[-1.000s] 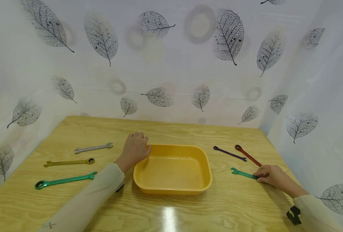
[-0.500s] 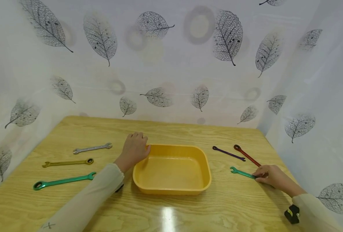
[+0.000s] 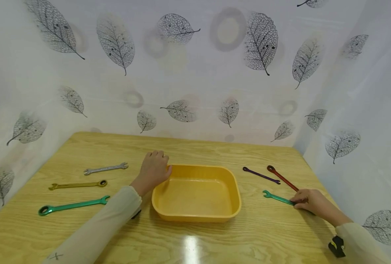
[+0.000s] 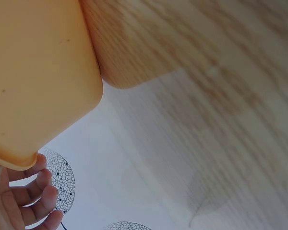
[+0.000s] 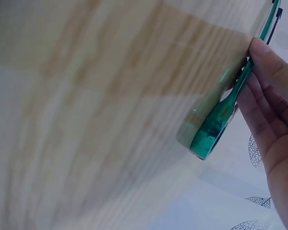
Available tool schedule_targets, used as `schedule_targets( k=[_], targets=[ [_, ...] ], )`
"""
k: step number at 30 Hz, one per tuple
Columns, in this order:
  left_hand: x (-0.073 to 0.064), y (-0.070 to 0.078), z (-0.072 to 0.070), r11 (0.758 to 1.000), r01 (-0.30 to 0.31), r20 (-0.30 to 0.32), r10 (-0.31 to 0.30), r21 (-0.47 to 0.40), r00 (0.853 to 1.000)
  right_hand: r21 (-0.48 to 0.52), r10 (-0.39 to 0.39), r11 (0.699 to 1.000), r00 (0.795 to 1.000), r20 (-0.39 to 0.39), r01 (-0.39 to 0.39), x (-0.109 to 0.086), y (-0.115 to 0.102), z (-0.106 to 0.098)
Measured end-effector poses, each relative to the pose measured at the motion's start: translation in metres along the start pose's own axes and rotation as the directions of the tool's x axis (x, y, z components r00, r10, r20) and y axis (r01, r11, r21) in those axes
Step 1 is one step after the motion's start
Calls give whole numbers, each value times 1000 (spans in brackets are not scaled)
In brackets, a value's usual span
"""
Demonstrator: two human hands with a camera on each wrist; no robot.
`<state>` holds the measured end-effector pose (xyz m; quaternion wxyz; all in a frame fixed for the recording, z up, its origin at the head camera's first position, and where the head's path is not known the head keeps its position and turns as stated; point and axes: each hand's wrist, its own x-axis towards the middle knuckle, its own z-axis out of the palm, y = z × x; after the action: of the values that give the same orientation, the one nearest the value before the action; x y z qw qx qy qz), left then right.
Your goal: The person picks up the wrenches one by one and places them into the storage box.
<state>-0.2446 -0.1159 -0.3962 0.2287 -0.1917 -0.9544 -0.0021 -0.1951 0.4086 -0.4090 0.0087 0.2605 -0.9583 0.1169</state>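
Observation:
A yellow plastic basin (image 3: 195, 194) stands in the middle of the table. My left hand (image 3: 153, 169) holds its far left corner, thumb on the rim; in the left wrist view the fingers (image 4: 43, 196) lie outside, beneath the lip. On the right, my right hand (image 3: 309, 201) pinches a small green combination wrench (image 3: 277, 198) by its shank between thumb and fingers. Its open end points toward the basin, and its ring end (image 5: 211, 132) shows close over the wood in the right wrist view. Just beyond lie a red wrench (image 3: 281, 177), partly behind the hand, and a purple wrench (image 3: 261, 175).
Left of the basin lie a silver wrench (image 3: 105, 169), a gold wrench (image 3: 78, 185) and a larger green wrench (image 3: 73, 206), whose end meets the left sleeve in the head view. A leaf-printed white curtain (image 3: 195, 80) encloses the wood-grain table (image 3: 215, 242) at the back and sides.

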Motion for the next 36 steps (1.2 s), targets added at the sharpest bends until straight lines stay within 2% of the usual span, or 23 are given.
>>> schedule_targets(
  k=[10,18,25,36],
  targets=[
    [0,1,0,1000,1,9,-1,-4,1000,14,5,1000,1000,-3,-4,-2,1,1],
    [2,5,0,1000,-19,4,19,-21,1000,119,41,992,998,-46,-35,-6,2,7],
    [1,6,3,1000,-23,-14,23,-16,1000,104,38,994,995,-91,-28,-6,1,8],
    [0,4,0,1000,-15,10,15,-8,1000,94,76,994,988,-136,-63,-6,-4,5]
  ],
)
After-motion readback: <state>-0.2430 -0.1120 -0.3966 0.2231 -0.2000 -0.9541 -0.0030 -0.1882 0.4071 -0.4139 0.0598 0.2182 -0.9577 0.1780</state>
